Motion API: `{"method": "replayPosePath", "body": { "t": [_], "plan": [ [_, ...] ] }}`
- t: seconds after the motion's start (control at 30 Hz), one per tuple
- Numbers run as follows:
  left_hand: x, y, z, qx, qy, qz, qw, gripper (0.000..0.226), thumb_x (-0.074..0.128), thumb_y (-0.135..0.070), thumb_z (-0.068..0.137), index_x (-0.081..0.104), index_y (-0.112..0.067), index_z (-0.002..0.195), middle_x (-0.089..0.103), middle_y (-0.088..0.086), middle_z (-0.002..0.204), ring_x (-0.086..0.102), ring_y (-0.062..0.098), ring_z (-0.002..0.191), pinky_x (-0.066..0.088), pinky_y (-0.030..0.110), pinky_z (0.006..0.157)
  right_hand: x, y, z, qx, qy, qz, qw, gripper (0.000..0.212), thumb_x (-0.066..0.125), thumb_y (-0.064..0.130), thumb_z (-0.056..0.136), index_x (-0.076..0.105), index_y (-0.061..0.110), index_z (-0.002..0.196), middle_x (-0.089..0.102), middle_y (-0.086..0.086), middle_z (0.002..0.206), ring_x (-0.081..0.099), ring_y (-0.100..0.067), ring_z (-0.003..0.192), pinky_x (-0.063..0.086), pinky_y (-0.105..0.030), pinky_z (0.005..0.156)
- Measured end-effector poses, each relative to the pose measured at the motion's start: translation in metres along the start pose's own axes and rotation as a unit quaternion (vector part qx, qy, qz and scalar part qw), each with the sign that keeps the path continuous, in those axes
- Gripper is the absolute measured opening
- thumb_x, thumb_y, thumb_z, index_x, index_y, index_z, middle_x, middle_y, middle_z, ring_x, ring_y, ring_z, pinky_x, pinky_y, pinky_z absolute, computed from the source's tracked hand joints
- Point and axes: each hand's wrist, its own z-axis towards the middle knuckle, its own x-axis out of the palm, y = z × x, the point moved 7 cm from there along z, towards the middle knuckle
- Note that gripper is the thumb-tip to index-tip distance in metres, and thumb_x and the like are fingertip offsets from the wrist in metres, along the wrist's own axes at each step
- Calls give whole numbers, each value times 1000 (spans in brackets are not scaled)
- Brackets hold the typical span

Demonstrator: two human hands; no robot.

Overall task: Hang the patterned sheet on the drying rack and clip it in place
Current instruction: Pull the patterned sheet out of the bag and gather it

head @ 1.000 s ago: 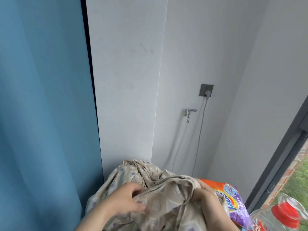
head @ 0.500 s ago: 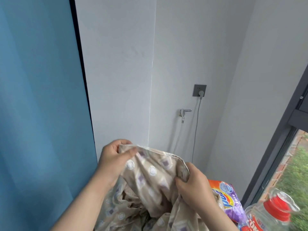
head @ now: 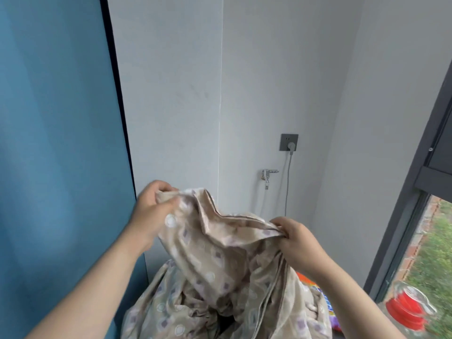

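Fabric filled the lower middle of the view: the beige patterned sheet (head: 215, 260) hung bunched between two raised hands in front of a grey wall (head: 281, 69). The left hand (head: 152, 206) pinched its hem beside a blue curtain (head: 56, 143). The right hand (head: 297, 237) gripped the hem further along and lower, above a bright detergent bag (head: 330, 314) and near a red-capped bottle (head: 406, 311).

Bare left hand (head: 154, 209), bare right hand (head: 299, 242), both forearms (head: 97, 277) bare to the frame edge.
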Motion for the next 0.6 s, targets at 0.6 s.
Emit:
{"method": "replayPosePath", "body": {
  "t": [0.6],
  "plan": [
    [83,-21,-25,94,96,400,906,14,59,-22,73,69,-26,81,71,-2,89,64,24,88,45,24,68,41,24,-23,-49,-35,-187,980,16,53,23,77,48,25,92,45,8,87,45,-20,89,39,-30,72]
  ]
}}
